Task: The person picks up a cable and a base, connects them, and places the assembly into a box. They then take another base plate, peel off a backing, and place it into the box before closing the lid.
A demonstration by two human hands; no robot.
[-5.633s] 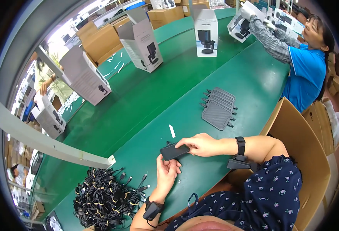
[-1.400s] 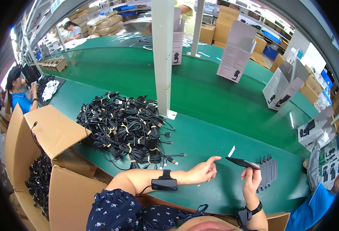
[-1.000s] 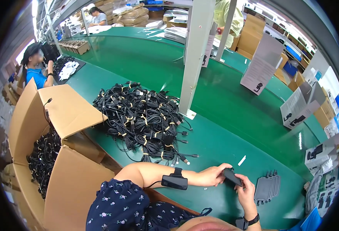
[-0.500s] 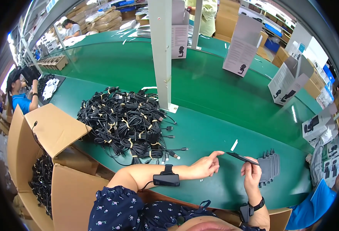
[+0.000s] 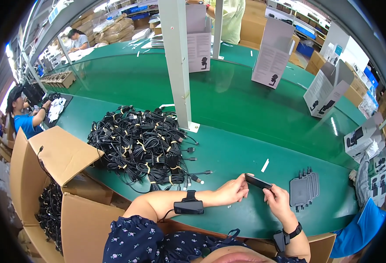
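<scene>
I have the piece (image 5: 257,181) just over the bench (image 5: 215,221), between my two hands; the right hand (image 5: 278,199) is clamped on its right end, thumb uppermost; the left hand (image 5: 233,189) has curled fingers at the other end, though from here I cannot tell whether they pinch it or merely touch; I judge the handling wants a firm right grip, light left fingertips to steady the free end, and slow turns so that nothing slips; the piece looks flat, oblong and black, its slim edge showing, held aslant; a white strip (image 5: 265,165) lies beyond it; grey plates (image 5: 304,190) overlap in a row to the right; tied cables (image 5: 140,147) heap up well to the left.
</scene>
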